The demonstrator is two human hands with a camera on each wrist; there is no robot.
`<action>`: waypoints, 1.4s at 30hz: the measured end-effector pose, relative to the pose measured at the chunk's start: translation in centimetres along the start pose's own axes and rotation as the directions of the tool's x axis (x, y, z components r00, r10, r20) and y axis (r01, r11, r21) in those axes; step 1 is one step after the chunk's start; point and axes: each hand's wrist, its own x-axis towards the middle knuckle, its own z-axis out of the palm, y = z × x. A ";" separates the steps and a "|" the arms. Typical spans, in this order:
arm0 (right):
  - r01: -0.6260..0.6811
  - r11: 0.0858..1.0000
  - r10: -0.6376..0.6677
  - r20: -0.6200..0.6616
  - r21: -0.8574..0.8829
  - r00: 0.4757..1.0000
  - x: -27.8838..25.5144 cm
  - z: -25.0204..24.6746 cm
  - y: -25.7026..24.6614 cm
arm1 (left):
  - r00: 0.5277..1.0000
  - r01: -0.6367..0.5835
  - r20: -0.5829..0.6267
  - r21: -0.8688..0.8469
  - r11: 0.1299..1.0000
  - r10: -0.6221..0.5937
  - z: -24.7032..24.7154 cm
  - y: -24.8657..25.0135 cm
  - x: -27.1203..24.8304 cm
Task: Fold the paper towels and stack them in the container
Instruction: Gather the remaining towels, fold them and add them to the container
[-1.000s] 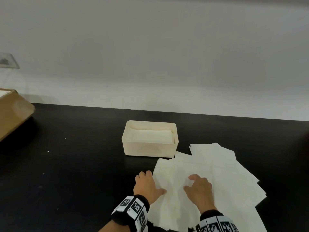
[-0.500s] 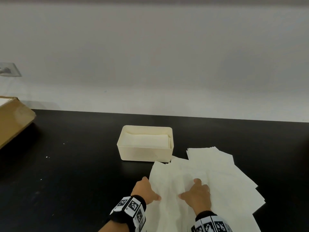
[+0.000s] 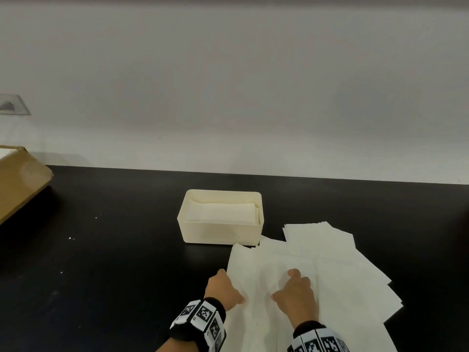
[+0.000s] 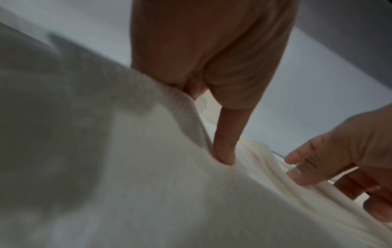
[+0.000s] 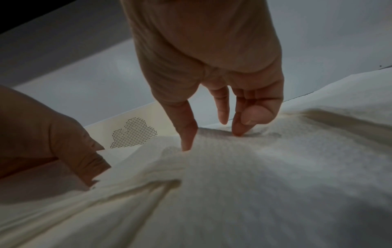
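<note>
A cream container (image 3: pixel 218 232) sits mid-table with folded towels (image 3: pixel 223 212) inside. Loose white paper towels (image 3: pixel 342 262) fan out to its right and front. My left hand (image 3: pixel 225 288) is at the left edge of the top towel (image 3: pixel 258 275). In the left wrist view its thumb (image 4: pixel 224 151) presses on top, and the towel edge rides up over the hidden fingers. My right hand (image 3: pixel 295 292) rests on the same towel. Its thumb (image 5: pixel 186 134) and fingertips (image 5: pixel 239 129) press down. The towel wrinkles between the hands. The container's dotted wall (image 5: pixel 135 134) shows just beyond.
A brown cardboard box (image 3: pixel 17 179) overhangs the far left of the black table (image 3: pixel 101 250). A pale wall runs along the back edge. The towel pile reaches to the right front of the table.
Both hands have drawn back toward me along the top towel. The left fingers, flat at the edge before, now sit under it, and the towel has bunched between the hands.
</note>
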 end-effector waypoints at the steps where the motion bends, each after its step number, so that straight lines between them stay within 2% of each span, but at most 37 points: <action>1: 0.004 1.000 -0.004 0.000 -0.002 1.000 -0.1 0.0 -0.1 | 1.000 -0.004 -0.004 -0.004 1.000 0.004 -0.1 0.0 0.0; 7: 0.050 0.998 -0.050 -0.014 -0.034 0.999 -0.3 0.1 -0.4 | 1.000 -0.003 0.010 -0.034 0.999 0.004 -0.1 -0.3 -0.2; 13: 0.175 0.982 -0.171 0.062 -0.067 0.983 -0.2 0.5 -1.2 | 0.996 -0.067 0.062 0.018 0.998 0.066 -0.5 -0.3 -0.5; 19: 0.208 0.976 -0.202 0.090 -0.068 0.975 0.2 0.7 -1.4 | 0.996 -0.073 -0.052 -0.031 0.997 0.071 -1.6 -0.6 -0.7; 22: 0.204 0.977 -0.199 0.091 -0.058 0.976 0.3 0.7 -1.2 | 0.996 -0.085 -0.038 -0.021 0.996 0.085 -2.5 -0.5 -0.9; 26: 0.245 0.970 -0.245 0.053 -0.002 0.968 0.3 -0.1 -1.9 | 0.984 -0.161 -0.066 0.026 0.987 0.163 -3.8 -0.5 -1.3; 30: 0.353 0.934 -0.353 0.009 0.049 0.935 0.5 -1.4 -3.3 | 0.961 -0.247 -0.102 0.094 0.965 0.256 -5.3 -0.4 -1.7; 34: 0.415 0.904 -0.421 0.048 0.104 0.906 1.2 -2.3 -4.5 | 0.927 -0.342 -0.107 0.159 0.926 0.361 -7.1 0.3 -2.2; 37: 0.550 0.835 -0.549 0.068 -0.005 0.833 1.4 -3.0 -5.2 | 0.896 -0.401 -0.110 0.217 0.890 0.430 -8.2 0.5 -2.5; 39: 0.615 0.788 -0.611 0.100 -0.018 0.785 1.2 -3.2 -5.4 | 0.883 -0.421 -0.106 0.248 0.872 0.457 -9.0 0.6 -2.6; 42: 0.606 0.793 -0.608 0.126 0.054 0.784 1.1 -2.9 -5.5 | 0.873 -0.438 -0.108 0.258 0.861 0.476 -10.1 0.9 -2.8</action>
